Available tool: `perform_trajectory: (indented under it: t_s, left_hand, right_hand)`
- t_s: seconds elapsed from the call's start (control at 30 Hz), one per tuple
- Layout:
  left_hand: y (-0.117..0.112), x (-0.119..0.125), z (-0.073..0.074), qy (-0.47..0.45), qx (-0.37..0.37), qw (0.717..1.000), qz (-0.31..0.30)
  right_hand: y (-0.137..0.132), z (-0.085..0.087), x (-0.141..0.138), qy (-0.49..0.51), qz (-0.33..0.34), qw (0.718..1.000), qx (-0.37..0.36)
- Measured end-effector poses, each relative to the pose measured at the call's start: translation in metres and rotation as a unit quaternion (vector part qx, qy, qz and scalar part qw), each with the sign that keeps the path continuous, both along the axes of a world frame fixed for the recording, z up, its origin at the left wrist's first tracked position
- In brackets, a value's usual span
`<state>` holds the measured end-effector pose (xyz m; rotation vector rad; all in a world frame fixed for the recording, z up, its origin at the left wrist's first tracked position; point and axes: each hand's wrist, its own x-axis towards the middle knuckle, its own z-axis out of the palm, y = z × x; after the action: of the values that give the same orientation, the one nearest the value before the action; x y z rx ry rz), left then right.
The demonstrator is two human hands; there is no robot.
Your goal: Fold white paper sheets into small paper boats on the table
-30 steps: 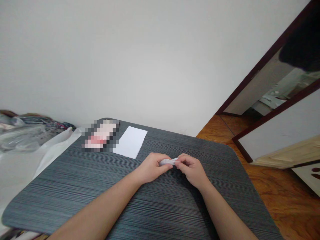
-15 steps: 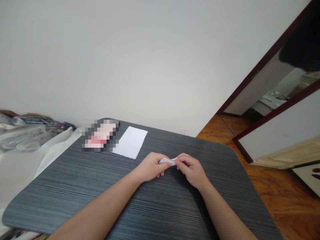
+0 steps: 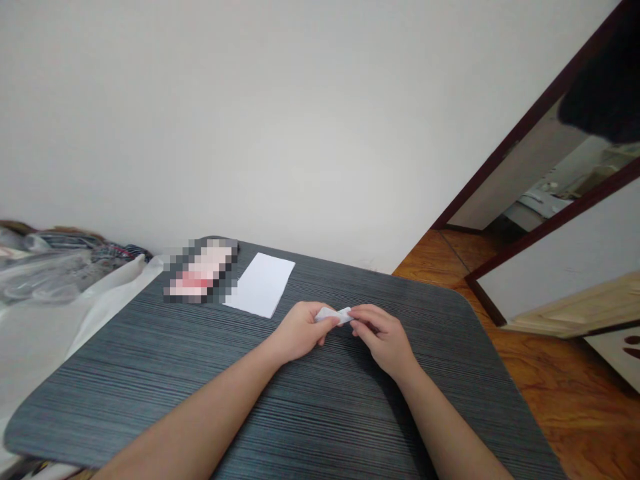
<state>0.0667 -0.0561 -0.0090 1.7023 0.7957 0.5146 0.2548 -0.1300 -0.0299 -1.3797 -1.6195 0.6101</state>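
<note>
Between my hands, just above the dark table (image 3: pixel 215 380), is a small folded piece of white paper (image 3: pixel 344 316). My left hand (image 3: pixel 303 332) grips its left part, the thumb lying across the front. At the paper's right end, my right hand (image 3: pixel 383 337) pinches with thumb and fingertips. The fingers cover part of the paper, so its full shape is hidden. Beyond my left hand, a stack or sheet of white paper (image 3: pixel 263 283) lies flat on the table.
A blurred-out pinkish-white object (image 3: pixel 200 270) rests left of the flat paper. Clear plastic and cloth (image 3: pixel 65 267) are piled beyond the table's left edge. A white wall (image 3: pixel 280 133) rises behind the table. To the right are wooden flooring (image 3: pixel 540 380) and a dark-framed doorway.
The folded paper has tilted and turned in my hands, and its raised, parted edge now lies flatter. My left hand has shifted slightly up. The flat paper has not moved.
</note>
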Motion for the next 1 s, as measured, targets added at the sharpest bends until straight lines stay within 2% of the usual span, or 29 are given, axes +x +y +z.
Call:
perform_trajectory:
  t_s: [0.33,0.53,0.83,1.0]
  left_hand:
    - [0.001,0.000,-0.001,0.009,0.059,0.998,0.015]
    - [-0.001,0.000,0.003,-0.002,0.090,0.996,-0.013]
    - [-0.002,0.001,0.003,0.011,0.073,0.997,-0.013]
    - [-0.002,0.001,0.001,0.011,0.051,0.998,-0.031]
  right_hand:
    - [0.002,0.003,0.000,-0.011,0.014,1.000,-0.014]
    - [0.004,0.009,-0.003,0.000,0.029,0.999,-0.034]
    - [0.005,0.016,-0.006,-0.028,-0.003,0.999,-0.026]
    - [0.004,0.017,-0.007,-0.046,0.004,0.999,-0.015]
